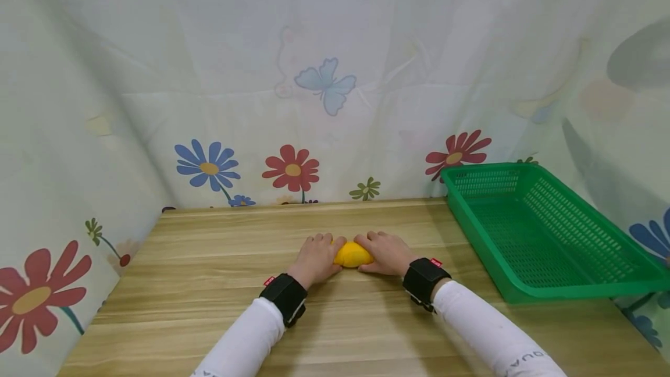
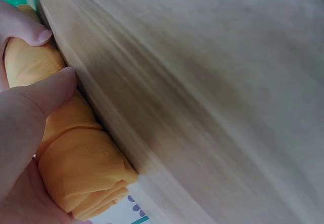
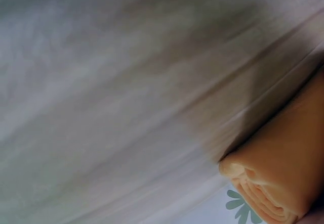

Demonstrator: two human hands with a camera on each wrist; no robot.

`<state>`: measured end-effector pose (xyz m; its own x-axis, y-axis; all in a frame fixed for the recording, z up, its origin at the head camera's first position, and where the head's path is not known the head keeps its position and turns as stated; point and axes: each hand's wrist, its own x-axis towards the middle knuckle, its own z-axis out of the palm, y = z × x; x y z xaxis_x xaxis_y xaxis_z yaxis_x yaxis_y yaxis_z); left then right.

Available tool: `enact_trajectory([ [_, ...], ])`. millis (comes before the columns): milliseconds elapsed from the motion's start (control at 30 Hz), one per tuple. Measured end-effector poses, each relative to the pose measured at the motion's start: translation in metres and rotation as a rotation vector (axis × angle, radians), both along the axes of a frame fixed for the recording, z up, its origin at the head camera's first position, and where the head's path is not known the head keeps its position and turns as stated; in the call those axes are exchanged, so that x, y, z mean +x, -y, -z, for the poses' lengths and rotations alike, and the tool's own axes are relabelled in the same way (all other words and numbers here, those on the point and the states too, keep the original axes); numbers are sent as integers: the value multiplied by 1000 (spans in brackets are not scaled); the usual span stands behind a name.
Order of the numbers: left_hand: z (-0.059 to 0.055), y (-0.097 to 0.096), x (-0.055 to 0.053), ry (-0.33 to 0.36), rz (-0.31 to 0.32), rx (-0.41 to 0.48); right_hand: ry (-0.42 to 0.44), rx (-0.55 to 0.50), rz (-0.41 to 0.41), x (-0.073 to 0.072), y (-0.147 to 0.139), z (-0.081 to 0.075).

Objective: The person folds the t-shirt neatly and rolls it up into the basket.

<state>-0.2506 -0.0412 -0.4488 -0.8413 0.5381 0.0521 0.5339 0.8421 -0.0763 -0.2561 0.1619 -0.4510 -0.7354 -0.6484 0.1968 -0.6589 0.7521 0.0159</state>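
A yellow cloth (image 1: 353, 255), rolled into a tight bundle, lies on the wooden table in front of the person. In the left wrist view the roll (image 2: 83, 168) looks orange, with folded layers at its near end. The left hand (image 1: 316, 258) grips its left part, thumb pressed along the side facing the person. At the other end, the right hand (image 1: 387, 253) holds the roll between thumb and fingers. The right wrist view shows the layered end of the roll (image 3: 283, 153), while the right hand is nearly all out of that frame.
A green plastic basket (image 1: 478, 237) with perforated sides stands on the right of the table (image 1: 220, 266). Behind the table hangs a pale curtain (image 1: 235, 103) printed with flowers and butterflies. Black bands (image 1: 285, 295) circle both wrists over white sleeves.
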Motion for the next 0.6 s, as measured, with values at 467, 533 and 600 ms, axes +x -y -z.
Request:
enact_trajectory([
  [467, 1, 4, 0, -8, 26, 29, -6, 3, 39, 7, 3, -2],
  [533, 0, 4, 1, -2, 25, 36, -4, 6, 44, 9, 4, -5],
  [600, -2, 5, 2, 3, 24, 48, -9, 9, 48, 11, 4, -8],
])
